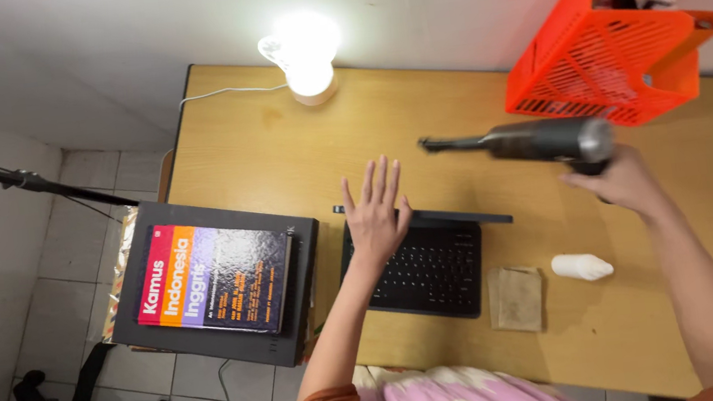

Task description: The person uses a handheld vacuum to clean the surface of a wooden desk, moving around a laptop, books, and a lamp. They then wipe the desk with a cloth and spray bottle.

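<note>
Head view, looking down at a wooden desk (277, 147). The right hand (621, 180), at about 3 o'clock, is gripping the handle of a dark handheld vacuum (539, 140), fingers wrapped closed around it, the nozzle pointing toward 9 o'clock above the desk. The left hand (374, 212), near the centre, is hovering flat with all 5 fingers spread wide, holding nothing, over the top edge of a black keyboard (424, 269). Judging by this, the vacuum is picked up and aimed, but its nozzle is not yet touching the keyboard. A tan cloth (516, 299) and a small white object (580, 267) are lying at 5 o'clock; a lit lamp (305, 53) at 12 o'clock; an orange basket (601, 52) at 1 o'clock; a book (212, 277) at 9 o'clock.
</note>
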